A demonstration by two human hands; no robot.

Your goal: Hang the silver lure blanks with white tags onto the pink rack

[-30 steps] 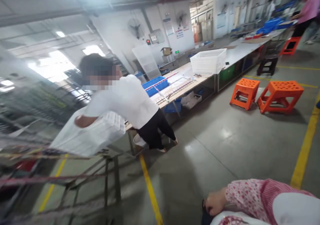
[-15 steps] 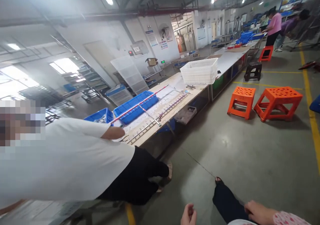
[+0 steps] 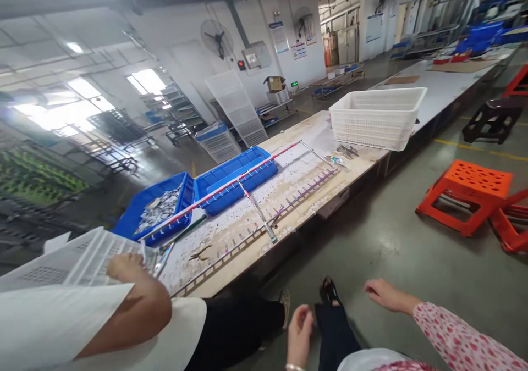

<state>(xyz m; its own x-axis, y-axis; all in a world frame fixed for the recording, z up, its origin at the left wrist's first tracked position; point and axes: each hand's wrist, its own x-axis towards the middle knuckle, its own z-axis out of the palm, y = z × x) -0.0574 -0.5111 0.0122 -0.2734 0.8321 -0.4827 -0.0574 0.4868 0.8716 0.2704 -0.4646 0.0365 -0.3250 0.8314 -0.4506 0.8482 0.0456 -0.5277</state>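
Note:
My left hand (image 3: 300, 330) is low in the view, above the floor beside my leg. Its fingers are loosely curled, and nothing shows in them. Further right, my right hand (image 3: 381, 294) reaches out over the floor with slightly bent fingers, also without anything visible in it. Neither hand touches the workbench (image 3: 251, 261). On that bench lies a long rack frame (image 3: 259, 217) with rows of small hooks and a red-and-white bar. Pliers (image 3: 201, 254) rest near its left end.
A co-worker's arm (image 3: 136, 310) reaches to a white basket (image 3: 94, 255) at left. Blue bins (image 3: 235, 184) stand behind the frame, one holding small pieces. Another white basket (image 3: 375, 118) sits further along the bench. Orange stools (image 3: 466, 195) and a dark stool (image 3: 493, 121) stand at right.
My view has moved forward, closer to the bench, and the stools sit further right. My right hand has swung up and outward from my leg. The co-worker's hand now shows at the white basket.

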